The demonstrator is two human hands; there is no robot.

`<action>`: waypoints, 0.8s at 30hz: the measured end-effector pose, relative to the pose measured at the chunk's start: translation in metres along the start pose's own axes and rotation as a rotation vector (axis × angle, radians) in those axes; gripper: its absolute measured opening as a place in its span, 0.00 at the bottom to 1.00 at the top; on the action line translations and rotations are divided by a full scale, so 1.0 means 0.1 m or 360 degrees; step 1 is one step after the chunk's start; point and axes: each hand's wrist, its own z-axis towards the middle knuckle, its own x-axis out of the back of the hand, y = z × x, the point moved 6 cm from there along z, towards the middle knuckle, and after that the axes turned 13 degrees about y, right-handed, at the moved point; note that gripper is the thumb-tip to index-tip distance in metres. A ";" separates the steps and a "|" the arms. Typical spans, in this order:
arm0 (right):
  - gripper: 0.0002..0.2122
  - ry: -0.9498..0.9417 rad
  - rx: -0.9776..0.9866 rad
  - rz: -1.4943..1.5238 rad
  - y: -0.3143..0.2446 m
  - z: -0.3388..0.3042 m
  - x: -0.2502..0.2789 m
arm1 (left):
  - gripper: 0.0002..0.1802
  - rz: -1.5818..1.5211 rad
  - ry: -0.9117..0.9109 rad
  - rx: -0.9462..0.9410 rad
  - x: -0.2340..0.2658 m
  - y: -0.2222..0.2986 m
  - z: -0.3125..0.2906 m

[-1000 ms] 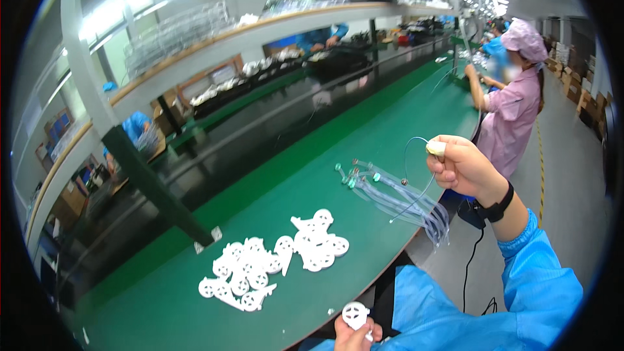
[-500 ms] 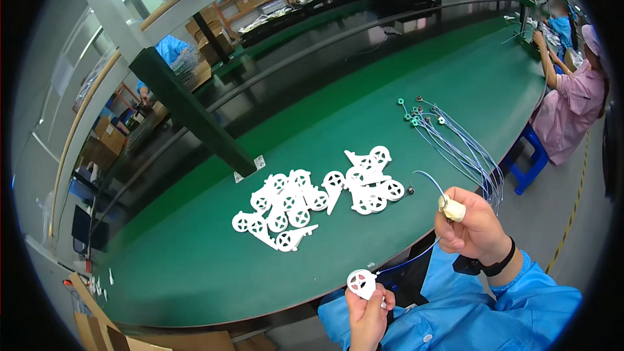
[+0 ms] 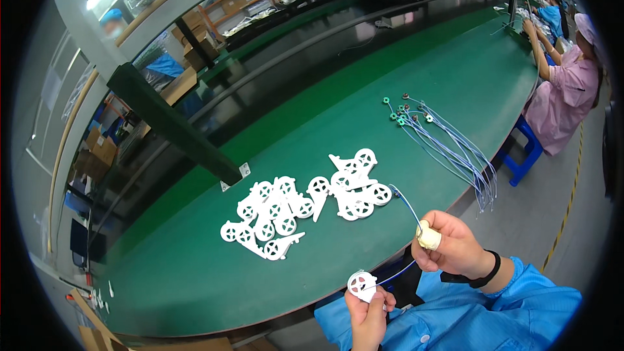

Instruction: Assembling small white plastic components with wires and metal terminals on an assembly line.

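Observation:
My left hand point(image 3: 370, 315) pinches a white plastic wheel-shaped part point(image 3: 361, 282) with a spoked round opening, just off the table's front edge. My right hand point(image 3: 455, 250), to the right and a little higher, grips a thin blue wire point(image 3: 407, 203) between thumb and fingers. Yellowish wrapping point(image 3: 429, 236) covers one of its digits. From there the wire's free length curves up over the table toward a small dark piece point(image 3: 396, 192). Its other length runs down to the white part in my left hand; how it joins there is too small to tell.
More white wheel parts point(image 3: 274, 210) lie in two loose clusters on the green table point(image 3: 195, 273). A bundle of blue wires point(image 3: 448, 146) with green and dark ends hangs over the right edge. A dark post point(image 3: 172, 123) rises at left. A co-worker in pink point(image 3: 564, 101) sits at right.
My right hand has come down and left, closer to my left hand, with the wire still in its grip. The left hand keeps its hold. The whole view has shifted slightly.

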 end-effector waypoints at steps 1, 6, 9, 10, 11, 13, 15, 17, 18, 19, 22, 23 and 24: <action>0.05 0.0011 0.0050 -0.0076 -0.01 0.00 0.01 | 0.17 0.0001 0.0001 -0.0001 0.00 -0.01 0.00; 0.04 -0.0023 0.0101 -0.0109 0.01 0.00 0.01 | 0.15 0.0190 -0.0033 -0.0167 -0.01 0.01 0.01; 0.05 -0.0028 0.0068 -0.0161 0.18 -0.08 -0.07 | 0.14 0.0400 -0.0107 -0.0300 -0.07 0.08 -0.04; 0.05 -0.0009 0.0047 -0.0237 0.25 -0.13 -0.11 | 0.08 0.0438 -0.0111 -0.0395 -0.09 0.09 -0.07; 0.06 -0.0133 -0.0026 -0.0191 0.39 -0.18 -0.17 | 0.07 0.0440 -0.0197 -0.0349 -0.12 0.10 -0.10; 0.06 -0.0273 -0.0188 -0.0101 0.66 -0.23 -0.21 | 0.13 0.0383 -0.0202 -0.0283 -0.18 0.14 -0.18; 0.08 -0.0206 -0.0327 0.0177 0.70 -0.19 -0.10 | 0.13 0.0526 -0.0126 -0.0345 -0.05 0.11 -0.21; 0.13 -0.0100 -0.0396 0.0445 0.68 -0.09 0.08 | 0.13 0.0730 -0.0144 -0.0304 0.23 0.02 -0.20; 0.13 0.0030 -0.0390 0.0421 0.63 -0.04 0.16 | 0.13 0.0793 -0.0119 -0.0227 0.37 -0.03 -0.21; 0.12 0.0103 -0.0328 0.0447 0.56 0.03 0.23 | 0.12 0.0871 -0.0064 -0.0253 0.50 -0.05 -0.20; 0.11 0.0275 -0.0200 0.0542 0.40 0.19 0.46 | 0.10 0.0870 0.0119 -0.0135 0.93 -0.13 -0.23; 0.12 0.0313 -0.0165 0.0525 0.35 0.21 0.52 | 0.10 0.0867 0.0106 -0.0135 1.02 -0.14 -0.23; 0.13 0.0353 -0.0130 0.0503 0.30 0.21 0.57 | 0.09 0.0835 0.0162 -0.0133 1.07 -0.11 -0.27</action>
